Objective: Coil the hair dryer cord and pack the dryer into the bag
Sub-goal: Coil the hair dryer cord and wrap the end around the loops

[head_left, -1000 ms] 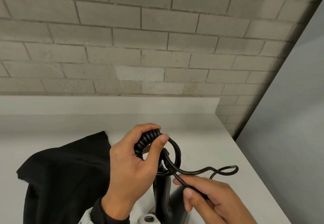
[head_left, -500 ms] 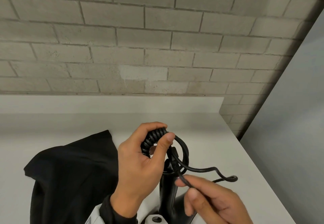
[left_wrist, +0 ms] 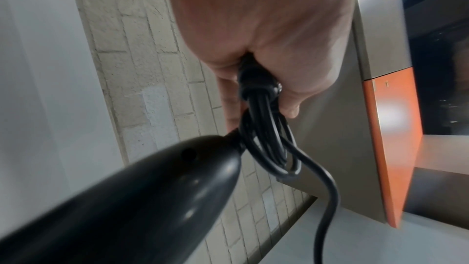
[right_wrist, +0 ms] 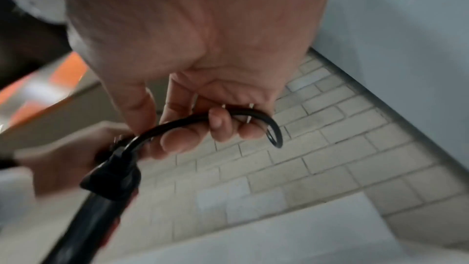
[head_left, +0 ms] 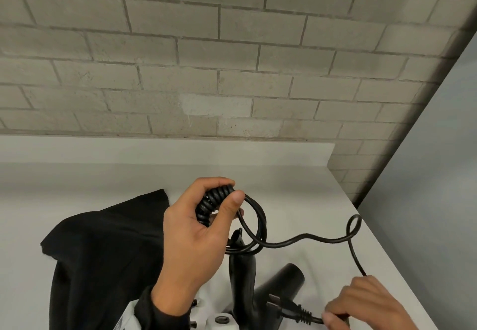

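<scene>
Head view, left hand: we see the left hand [head_left: 196,236] clamped around the gathered loops of the cord [head_left: 307,238], fingers and thumb curled on the spiral section, so the finished turns cannot spring apart.
Head view, right hand: the right hand [head_left: 361,304] pinches the cord just behind the plug [head_left: 286,310], low at the right, with the slack running up in a wavy line to the loops; we judge it is fetching the free end for the last turn.
Head view, hair dryer: the hair dryer [head_left: 247,278] hangs below the left hand, handle up, nozzle pointing right, above the white counter [head_left: 296,187].
Head view, bag: the black bag [head_left: 103,252] lies crumpled on the counter just left of the left hand, near enough for packing; the dryer is not in it yet.
Left wrist view: the fingers [left_wrist: 289,105] close on the bundled strands where they meet the dryer handle [left_wrist: 127,198].
Right wrist view: blurred, but the fingertips [right_wrist: 218,123] curl round the cord with the plug [right_wrist: 111,180] hanging below them.
</scene>
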The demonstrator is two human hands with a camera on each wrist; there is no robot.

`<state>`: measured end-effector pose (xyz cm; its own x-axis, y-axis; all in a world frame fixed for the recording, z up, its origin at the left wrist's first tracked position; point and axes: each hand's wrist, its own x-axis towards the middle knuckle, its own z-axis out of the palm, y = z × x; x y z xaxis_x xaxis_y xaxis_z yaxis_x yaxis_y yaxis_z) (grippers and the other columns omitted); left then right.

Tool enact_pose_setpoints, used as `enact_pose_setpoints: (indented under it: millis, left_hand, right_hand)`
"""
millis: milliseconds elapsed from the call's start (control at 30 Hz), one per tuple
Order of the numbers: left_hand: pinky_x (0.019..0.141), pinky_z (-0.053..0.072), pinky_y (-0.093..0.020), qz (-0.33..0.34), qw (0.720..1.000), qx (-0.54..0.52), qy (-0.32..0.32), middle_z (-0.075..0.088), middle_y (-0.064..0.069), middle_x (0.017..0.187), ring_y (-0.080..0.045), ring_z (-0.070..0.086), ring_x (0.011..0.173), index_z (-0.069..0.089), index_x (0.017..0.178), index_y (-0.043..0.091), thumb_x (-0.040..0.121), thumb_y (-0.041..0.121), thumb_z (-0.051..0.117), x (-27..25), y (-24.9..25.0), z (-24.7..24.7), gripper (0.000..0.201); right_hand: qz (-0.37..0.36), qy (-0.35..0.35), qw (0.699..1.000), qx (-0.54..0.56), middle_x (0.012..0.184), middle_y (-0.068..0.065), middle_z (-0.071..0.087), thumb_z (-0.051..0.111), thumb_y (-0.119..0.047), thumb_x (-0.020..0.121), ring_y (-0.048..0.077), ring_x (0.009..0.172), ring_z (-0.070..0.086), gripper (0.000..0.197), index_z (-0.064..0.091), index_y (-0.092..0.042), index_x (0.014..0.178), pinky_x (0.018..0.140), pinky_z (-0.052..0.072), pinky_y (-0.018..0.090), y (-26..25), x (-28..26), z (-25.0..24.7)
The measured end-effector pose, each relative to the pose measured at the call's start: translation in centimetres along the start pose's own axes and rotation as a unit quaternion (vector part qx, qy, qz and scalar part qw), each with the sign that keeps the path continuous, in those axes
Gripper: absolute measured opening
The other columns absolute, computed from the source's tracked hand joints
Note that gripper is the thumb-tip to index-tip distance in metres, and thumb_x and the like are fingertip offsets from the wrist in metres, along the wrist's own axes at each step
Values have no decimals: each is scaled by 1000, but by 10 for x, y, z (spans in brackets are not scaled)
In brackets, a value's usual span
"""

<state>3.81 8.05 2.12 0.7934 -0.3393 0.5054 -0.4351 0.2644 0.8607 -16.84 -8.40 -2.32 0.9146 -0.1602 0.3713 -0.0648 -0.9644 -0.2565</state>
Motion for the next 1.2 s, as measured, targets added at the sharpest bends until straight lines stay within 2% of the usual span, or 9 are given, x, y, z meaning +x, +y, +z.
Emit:
enact_pose_setpoints:
  millis: [200, 300, 367, 433, 533, 667, 800, 1000, 1200]
  left_hand:
    - [67, 62, -44, -20, 999, -16, -25, 71, 4, 78, -19, 73, 69, 69, 94, 18, 78, 27, 71, -6, 6, 12, 19]
    - [66, 61, -43, -25, 999, -14, -29, 71, 3, 77, -20, 72, 69, 70, 93, 19, 77, 29, 72, -9, 10, 17, 19]
    - [66, 61, -41, -29, 999, -14, -32, 71, 3, 76, -20, 73, 68, 69, 92, 20, 77, 30, 72, -11, 13, 19, 19]
    - [65, 61, -38, -33, 999, -11, -35, 71, 4, 76, -19, 73, 66, 69, 91, 21, 76, 31, 72, -11, 14, 20, 18]
    - [65, 60, -36, -39, 999, -12, -35, 71, 5, 75, -18, 73, 65, 70, 90, 23, 75, 31, 73, -11, 16, 20, 17]
    - [65, 60, -41, -34, 998, -14, -47, 71, 2, 74, -21, 72, 66, 70, 89, 23, 75, 32, 73, -11, 16, 16, 17]
    - [65, 60, -38, -22, 996, -13, -82, 71, 2, 73, -22, 73, 67, 70, 90, 23, 77, 28, 73, -12, 17, 14, 14]
    - [61, 58, -28, 9, 993, -10, -120, 71, 0, 74, -19, 71, 65, 70, 93, 19, 82, 23, 74, -12, 16, 13, 12]
    - [61, 59, -36, 18, 992, -24, -123, 71, -3, 74, -23, 71, 65, 70, 92, 25, 84, 31, 74, -13, 15, 14, 10]
  right_hand:
    - [111, -102, 988, -16, 72, -19, 46, 43, -53, 90, -4, 83, 59, 20, 60, -44, 95, 72, 29, -8, 23, -20, 38]
    - [163, -80, 976, 123, 93, 24, 51, 19, -68, 94, 25, 117, 50, 97, 63, 18, 102, 87, 35, 8, -9, -4, 30]
    - [95, -47, 971, 216, 72, -7, 55, 37, -91, 66, -5, 81, 52, 41, 51, -58, 46, 79, 40, 12, -46, 7, 19]
    - [87, -73, 964, 240, 54, -19, 50, 65, -69, 71, -10, 61, 52, 52, 47, -28, 44, 68, 36, 4, -69, 24, 9]
    - [106, 230, 936, 246, 49, -11, 50, 84, -5, 60, -4, 46, 51, 39, 52, -26, 68, 56, 44, 4, -92, 24, 31]
    - [100, 418, 859, 279, 68, -13, 69, 79, -9, 55, 4, 58, 65, 62, 61, -47, 101, 62, 50, 9, -106, 46, 21]
    - [11, 370, 915, 160, 76, -6, 70, 67, -29, 84, 0, 71, 65, 16, 74, -15, 88, 71, 46, 7, -72, 61, -14]
    - [-35, 185, 937, 293, 72, -13, 66, 79, -33, 72, 9, 51, 55, 22, 72, -30, 93, 45, 44, 25, -56, 74, -44]
    - [3, 216, 915, 342, 63, -9, 66, 68, -38, 81, 9, 50, 56, 11, 72, -28, 84, 49, 43, 15, -52, 90, -40]
